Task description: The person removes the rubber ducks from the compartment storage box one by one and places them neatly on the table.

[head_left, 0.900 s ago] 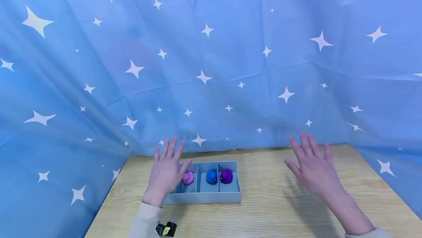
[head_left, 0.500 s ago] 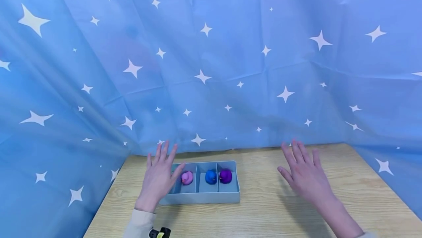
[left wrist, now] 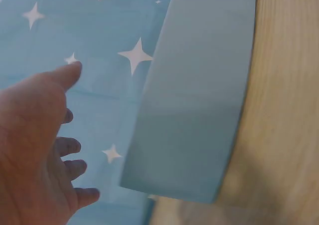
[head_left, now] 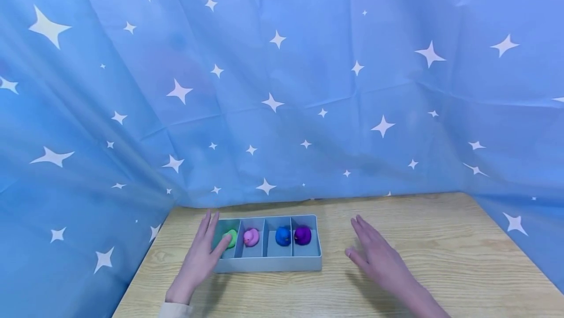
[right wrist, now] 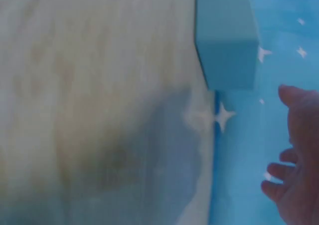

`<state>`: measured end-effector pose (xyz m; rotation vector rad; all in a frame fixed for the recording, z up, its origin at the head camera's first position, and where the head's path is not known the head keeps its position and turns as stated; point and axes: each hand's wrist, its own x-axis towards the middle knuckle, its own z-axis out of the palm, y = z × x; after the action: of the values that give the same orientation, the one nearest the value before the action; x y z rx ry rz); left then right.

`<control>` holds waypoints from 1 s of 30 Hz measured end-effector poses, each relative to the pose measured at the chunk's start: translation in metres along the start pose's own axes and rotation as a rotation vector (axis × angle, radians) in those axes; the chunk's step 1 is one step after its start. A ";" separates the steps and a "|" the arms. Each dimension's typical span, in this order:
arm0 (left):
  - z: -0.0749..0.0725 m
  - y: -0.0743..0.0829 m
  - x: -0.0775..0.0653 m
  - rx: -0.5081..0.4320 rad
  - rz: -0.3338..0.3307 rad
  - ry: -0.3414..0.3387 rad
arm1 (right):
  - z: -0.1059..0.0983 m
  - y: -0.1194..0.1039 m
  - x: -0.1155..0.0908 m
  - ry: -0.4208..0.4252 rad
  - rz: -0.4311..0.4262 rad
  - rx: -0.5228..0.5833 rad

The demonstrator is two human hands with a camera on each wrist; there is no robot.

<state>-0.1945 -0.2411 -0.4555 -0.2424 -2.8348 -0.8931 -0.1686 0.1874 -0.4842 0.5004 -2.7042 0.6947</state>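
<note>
A blue-grey divided box stands on the table at centre left in the head view. Its compartments hold a green duck, a pink toy duck, a blue duck and a purple duck. My left hand hovers at the box's left end, fingers extended, its thumb overlapping the green duck in this view. My right hand hovers over the table to the right of the box, fingers straight and holding nothing. Both wrist views show the box's outer walls with each hand apart from them.
The light wooden table carries the box near its back edge. A blue curtain with white stars hangs behind the table and along its sides.
My right hand has moved left, toward the box, and turned more sideways. My left hand has shifted left and toward me, uncovering the green duck. The box and ducks stay in place.
</note>
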 end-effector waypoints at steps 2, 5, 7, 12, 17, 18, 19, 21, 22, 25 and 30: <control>0.003 -0.005 -0.003 -0.062 -0.044 -0.011 | 0.008 -0.004 -0.002 -0.004 0.005 0.025; 0.006 -0.012 -0.007 -0.108 -0.068 -0.010 | 0.017 -0.011 -0.003 -0.023 0.032 0.081; 0.008 -0.016 -0.009 -0.131 -0.080 -0.010 | 0.024 -0.015 -0.002 -0.043 0.061 0.129; 0.010 -0.027 -0.012 -0.213 -0.149 -0.058 | 0.041 -0.025 0.002 -0.085 0.130 0.269; 0.012 -0.035 -0.015 -0.271 -0.200 -0.110 | 0.055 -0.037 0.007 -0.084 0.168 0.370; 0.013 -0.036 -0.015 -0.276 -0.202 -0.113 | 0.057 -0.039 0.008 -0.080 0.179 0.385; 0.013 -0.037 -0.015 -0.283 -0.203 -0.117 | 0.059 -0.041 0.009 -0.076 0.189 0.399; 0.015 -0.039 -0.015 -0.304 -0.198 -0.114 | 0.062 -0.044 0.011 -0.072 0.207 0.420; 0.015 -0.040 -0.015 -0.316 -0.194 -0.108 | 0.063 -0.045 0.012 -0.074 0.216 0.430; 0.017 -0.044 -0.015 -0.367 -0.186 -0.089 | 0.067 -0.048 0.014 -0.081 0.220 0.462; 0.020 -0.049 -0.015 -0.452 -0.198 -0.071 | 0.070 -0.049 0.015 -0.087 0.198 0.483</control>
<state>-0.1919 -0.2706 -0.5013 -0.0440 -2.7146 -1.5939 -0.1767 0.1070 -0.5175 0.3766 -2.6803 1.4269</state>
